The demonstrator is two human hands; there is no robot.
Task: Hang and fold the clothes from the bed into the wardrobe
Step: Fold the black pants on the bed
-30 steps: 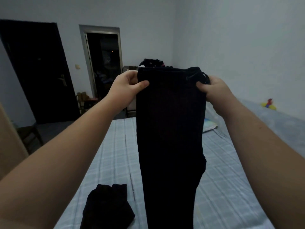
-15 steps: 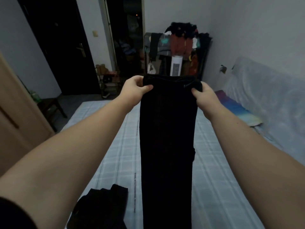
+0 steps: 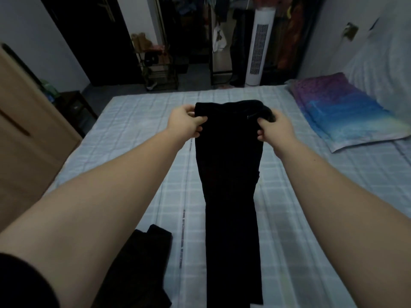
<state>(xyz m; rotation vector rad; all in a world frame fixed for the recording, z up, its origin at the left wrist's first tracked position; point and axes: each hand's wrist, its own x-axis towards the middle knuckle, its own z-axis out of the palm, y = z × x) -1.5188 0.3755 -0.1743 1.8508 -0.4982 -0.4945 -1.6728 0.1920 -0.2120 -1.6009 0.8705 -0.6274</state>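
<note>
Trousers (image 3: 229, 174) are stretched lengthwise along the middle of the bed (image 3: 138, 130), gripped at the far end by the left hand (image 3: 185, 124) and right hand (image 3: 275, 127). A garment (image 3: 142, 263) lies near-left; a pillow (image 3: 342, 116) far-right. A fan (image 3: 259, 45) stands beyond the bed.

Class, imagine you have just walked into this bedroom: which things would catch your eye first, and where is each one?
First, the long black trousers stretched down the middle of the checked bed, the left hand and right hand gripping their waistband corners. Then the bright purple-and-blue pillow at the bed's right edge, and the white tower fan standing beyond the bed.
</note>
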